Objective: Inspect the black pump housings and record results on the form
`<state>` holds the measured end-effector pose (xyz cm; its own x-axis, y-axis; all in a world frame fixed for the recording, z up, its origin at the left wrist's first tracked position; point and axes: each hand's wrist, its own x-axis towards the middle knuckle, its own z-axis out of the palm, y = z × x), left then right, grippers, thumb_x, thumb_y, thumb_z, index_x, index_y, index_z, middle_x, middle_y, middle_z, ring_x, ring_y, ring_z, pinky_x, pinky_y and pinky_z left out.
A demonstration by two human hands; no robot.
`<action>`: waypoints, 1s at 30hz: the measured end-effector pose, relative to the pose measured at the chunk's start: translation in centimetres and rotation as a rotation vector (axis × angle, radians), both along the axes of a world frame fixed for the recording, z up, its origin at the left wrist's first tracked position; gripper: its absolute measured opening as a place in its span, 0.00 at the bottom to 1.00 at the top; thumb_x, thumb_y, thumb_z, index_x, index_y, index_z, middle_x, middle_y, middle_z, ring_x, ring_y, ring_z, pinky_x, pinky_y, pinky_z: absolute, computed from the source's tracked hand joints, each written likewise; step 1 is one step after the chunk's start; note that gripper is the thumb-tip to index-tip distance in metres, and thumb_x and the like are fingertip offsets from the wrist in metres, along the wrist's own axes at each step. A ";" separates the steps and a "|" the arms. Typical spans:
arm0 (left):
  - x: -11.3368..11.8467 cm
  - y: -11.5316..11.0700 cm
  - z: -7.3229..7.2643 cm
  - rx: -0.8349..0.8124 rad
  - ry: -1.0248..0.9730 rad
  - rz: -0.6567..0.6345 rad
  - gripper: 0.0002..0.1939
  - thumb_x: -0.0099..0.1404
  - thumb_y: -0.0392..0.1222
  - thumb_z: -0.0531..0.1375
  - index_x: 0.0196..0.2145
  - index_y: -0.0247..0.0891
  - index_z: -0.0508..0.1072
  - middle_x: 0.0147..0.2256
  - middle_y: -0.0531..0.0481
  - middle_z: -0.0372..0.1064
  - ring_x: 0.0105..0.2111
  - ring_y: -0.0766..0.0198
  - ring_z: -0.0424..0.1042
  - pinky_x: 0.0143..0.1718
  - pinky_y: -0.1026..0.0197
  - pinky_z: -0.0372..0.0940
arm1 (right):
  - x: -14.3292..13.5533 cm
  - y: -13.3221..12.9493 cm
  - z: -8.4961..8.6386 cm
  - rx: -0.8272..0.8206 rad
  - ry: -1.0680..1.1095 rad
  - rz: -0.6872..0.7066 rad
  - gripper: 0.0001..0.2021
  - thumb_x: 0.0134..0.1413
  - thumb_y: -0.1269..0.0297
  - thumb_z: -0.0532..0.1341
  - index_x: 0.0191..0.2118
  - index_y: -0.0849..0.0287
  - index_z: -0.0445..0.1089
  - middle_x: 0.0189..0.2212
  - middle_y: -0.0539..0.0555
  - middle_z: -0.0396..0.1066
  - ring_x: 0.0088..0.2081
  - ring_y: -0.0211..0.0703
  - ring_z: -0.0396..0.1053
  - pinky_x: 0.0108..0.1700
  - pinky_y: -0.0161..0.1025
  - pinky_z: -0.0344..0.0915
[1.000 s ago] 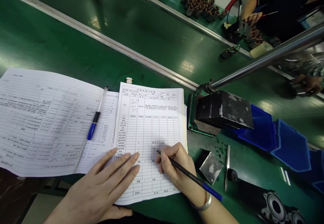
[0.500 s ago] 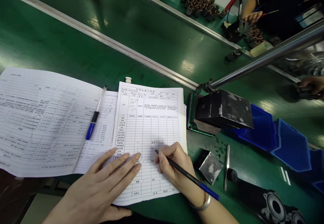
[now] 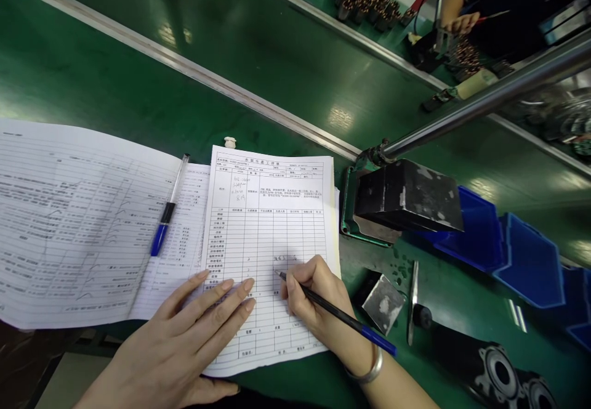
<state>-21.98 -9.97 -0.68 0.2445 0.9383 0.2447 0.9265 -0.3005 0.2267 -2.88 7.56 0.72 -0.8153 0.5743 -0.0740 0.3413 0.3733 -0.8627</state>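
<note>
A printed form (image 3: 277, 230) with a table and some handwriting lies on the green bench. My left hand (image 3: 194, 329) rests flat across its lower left part, fingers stretched out. In my right hand (image 3: 314, 298) is a black pen (image 3: 335, 312) with a blue cap on its back end. The pen's tip is at the form, just below a handwritten entry in the middle columns. Left of the form, an open notebook (image 3: 83, 224) lies with ticked lines on its page. A second pen (image 3: 168, 209), clear with a blue cap, lies across it.
To the right are a black block on a green metal stand (image 3: 409, 196), a smaller metal block (image 3: 382, 303), blue bins (image 3: 530, 261) and black cylindrical parts (image 3: 494, 366). A metal pole (image 3: 484, 98) slants above. Across the bench, a co-worker's hand (image 3: 462, 23) holds a tool.
The view has shifted slightly, moving the papers a little left in the picture. Both hands keep nearly the same pose, and the pen stays at about the same place on the form.
</note>
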 end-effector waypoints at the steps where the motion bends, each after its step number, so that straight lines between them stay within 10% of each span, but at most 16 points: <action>1: 0.0 0.0 0.0 -0.001 -0.002 0.001 0.37 0.63 0.66 0.56 0.61 0.39 0.65 0.64 0.47 0.58 0.63 0.53 0.58 0.70 0.46 0.36 | 0.0 0.0 0.0 0.005 -0.004 0.000 0.08 0.65 0.66 0.53 0.34 0.53 0.52 0.20 0.44 0.62 0.20 0.35 0.63 0.23 0.33 0.60; 30: 0.1 0.1 0.0 -0.011 -0.012 -0.001 0.38 0.62 0.66 0.57 0.61 0.38 0.65 0.64 0.48 0.57 0.61 0.55 0.60 0.71 0.47 0.35 | 0.1 -0.2 -0.3 0.000 0.024 -0.037 0.09 0.65 0.65 0.54 0.34 0.53 0.52 0.22 0.45 0.64 0.22 0.36 0.67 0.25 0.33 0.63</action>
<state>-21.88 -9.88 -0.65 0.2428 0.9406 0.2372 0.9233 -0.2991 0.2409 -2.76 7.41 0.41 -0.7948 0.6043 -0.0549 0.3345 0.3608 -0.8706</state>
